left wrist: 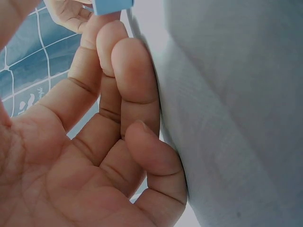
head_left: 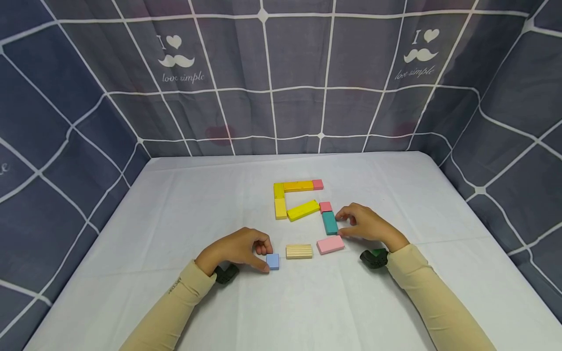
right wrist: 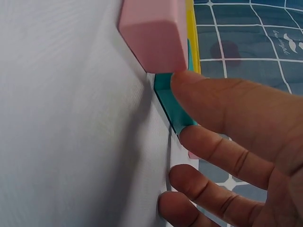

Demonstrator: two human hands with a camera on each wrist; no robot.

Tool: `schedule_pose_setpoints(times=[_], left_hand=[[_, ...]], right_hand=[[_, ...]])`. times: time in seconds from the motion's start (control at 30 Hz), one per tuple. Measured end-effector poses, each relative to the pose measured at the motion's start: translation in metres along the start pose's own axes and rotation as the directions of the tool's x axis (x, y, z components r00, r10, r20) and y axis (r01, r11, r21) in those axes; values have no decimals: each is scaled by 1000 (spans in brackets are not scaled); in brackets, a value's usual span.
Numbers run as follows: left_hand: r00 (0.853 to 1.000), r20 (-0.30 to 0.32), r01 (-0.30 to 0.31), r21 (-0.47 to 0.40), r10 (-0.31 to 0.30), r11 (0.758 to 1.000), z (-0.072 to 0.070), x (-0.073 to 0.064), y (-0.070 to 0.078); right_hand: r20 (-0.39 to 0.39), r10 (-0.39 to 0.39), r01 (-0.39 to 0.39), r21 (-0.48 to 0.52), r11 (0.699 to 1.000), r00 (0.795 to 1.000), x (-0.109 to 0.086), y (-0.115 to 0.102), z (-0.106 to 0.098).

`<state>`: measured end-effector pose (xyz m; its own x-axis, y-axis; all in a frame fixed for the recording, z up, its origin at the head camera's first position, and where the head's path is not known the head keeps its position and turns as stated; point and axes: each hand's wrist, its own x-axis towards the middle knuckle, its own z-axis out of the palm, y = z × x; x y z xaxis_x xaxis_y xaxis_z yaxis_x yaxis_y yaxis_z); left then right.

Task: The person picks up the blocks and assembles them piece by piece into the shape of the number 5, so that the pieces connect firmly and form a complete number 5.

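Observation:
In the head view my left hand pinches a small light blue block between thumb and index finger, low over the white cloth. The left wrist view shows a corner of that blue block at the top edge, with the other fingers bent below it. My right hand has its thumb and index fingertips at the right side of a teal block. Its remaining fingers are loosely bent and hold nothing. Close to the right thumb lies a pink block, which fills the top of the right wrist view.
Yellow blocks form an angular line, with small pink blocks at its ends. A slanted yellow block leads to the teal one. A ridged beige block lies between the hands. Dark checked cloth encloses the table.

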<state>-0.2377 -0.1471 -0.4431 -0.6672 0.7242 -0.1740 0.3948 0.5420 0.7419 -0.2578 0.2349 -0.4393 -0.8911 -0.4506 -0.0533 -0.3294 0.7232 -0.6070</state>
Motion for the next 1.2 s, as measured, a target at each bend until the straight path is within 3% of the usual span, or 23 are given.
schedule_pose_setpoints(times=[0.67, 1.2], left_hand=[[1000, -2, 14, 3, -14, 1000, 0, 0, 1], [1000, -1, 2, 0, -2, 1000, 0, -1, 2]], right_hand=[[-8, 28, -28, -6, 1000, 1000, 2, -1, 2], [18, -1, 1, 39, 999, 1000, -3, 2, -6]])
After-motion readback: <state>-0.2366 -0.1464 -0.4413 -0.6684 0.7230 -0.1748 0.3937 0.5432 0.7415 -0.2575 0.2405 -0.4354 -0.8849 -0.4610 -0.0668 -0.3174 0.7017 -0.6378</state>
